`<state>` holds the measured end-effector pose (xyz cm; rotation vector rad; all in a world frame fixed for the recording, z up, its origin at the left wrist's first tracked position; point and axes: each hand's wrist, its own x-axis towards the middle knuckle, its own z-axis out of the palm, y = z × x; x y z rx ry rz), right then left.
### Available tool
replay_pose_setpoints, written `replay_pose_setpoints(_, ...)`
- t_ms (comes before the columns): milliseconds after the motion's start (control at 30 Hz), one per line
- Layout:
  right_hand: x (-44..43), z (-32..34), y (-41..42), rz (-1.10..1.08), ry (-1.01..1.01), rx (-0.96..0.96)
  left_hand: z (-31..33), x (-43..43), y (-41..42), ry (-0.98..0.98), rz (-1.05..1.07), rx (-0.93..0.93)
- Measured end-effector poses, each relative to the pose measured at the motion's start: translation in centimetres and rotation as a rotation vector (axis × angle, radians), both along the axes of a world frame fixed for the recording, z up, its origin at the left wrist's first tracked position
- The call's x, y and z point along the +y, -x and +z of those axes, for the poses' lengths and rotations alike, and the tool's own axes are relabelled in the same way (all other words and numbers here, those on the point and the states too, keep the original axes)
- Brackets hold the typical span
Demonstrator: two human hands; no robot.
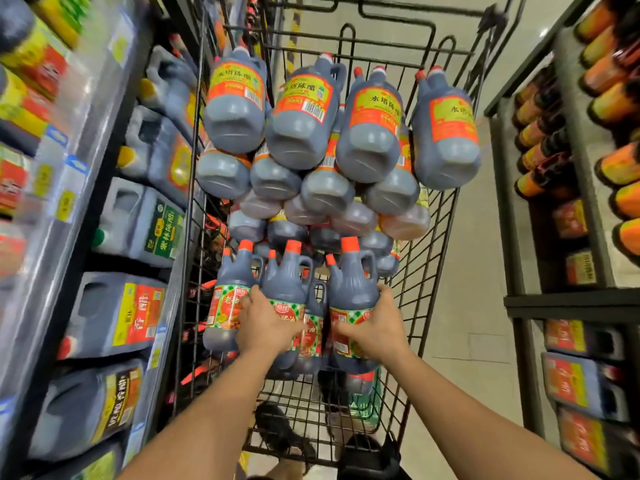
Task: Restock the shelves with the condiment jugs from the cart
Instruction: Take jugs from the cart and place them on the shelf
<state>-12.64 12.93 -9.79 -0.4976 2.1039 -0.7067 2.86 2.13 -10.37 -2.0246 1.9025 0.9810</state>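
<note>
Fingers (255, 293) curl round the body of the centre soy jug (284, 289), and that's the left hand (266, 323) clamped over its label. The right hand (375, 327) matches it, fingers wrapped round the flank of the right soy jug (353, 289), thumb laid across the checked label. Both jugs stand upright at the near end of the cart (415, 306), red caps up, touching their neighbours. A third soy jug (230, 299) stands just beside the left hand, untouched.

So this reads as the pick-up: two jugs gripped, neither yet clear of the cart. Farther in, the big vinegar jugs (301, 116) lie stacked on their sides, bases toward us, filling the far half. Off to the left, the left shelves (79, 188) carry square jugs (114, 313) packed close.

Next call, by my reckoning: lift both straight up so the handles clear the neighbours, then swing toward a shelf. Which gap they belong in, I can't tell. Blur hides the shelf tags.
</note>
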Motion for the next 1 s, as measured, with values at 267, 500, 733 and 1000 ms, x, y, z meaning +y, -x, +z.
replay_pose_setpoints(267,-2.6,6.5,-1.0,0.125,0.236,0.105,9.0,-1.0,-3.3,0.221,0.196,0.293)
replay_pose_setpoints(500,-6.1,14.3,-1.9,0.227,0.481,0.212,17.5,-2.0,-5.8,0.461,0.252,0.475)
replay_pose_setpoints(733,-8.7,22.4,-5.1,0.356,0.727,0.270,25.9,-0.9,-10.3,0.748,0.324,0.598)
replay_pose_setpoints(1000,-10.0,30.5,-14.6,0.522,0.973,0.178,35.1,2.6,-18.0,1.049,0.430,0.672)
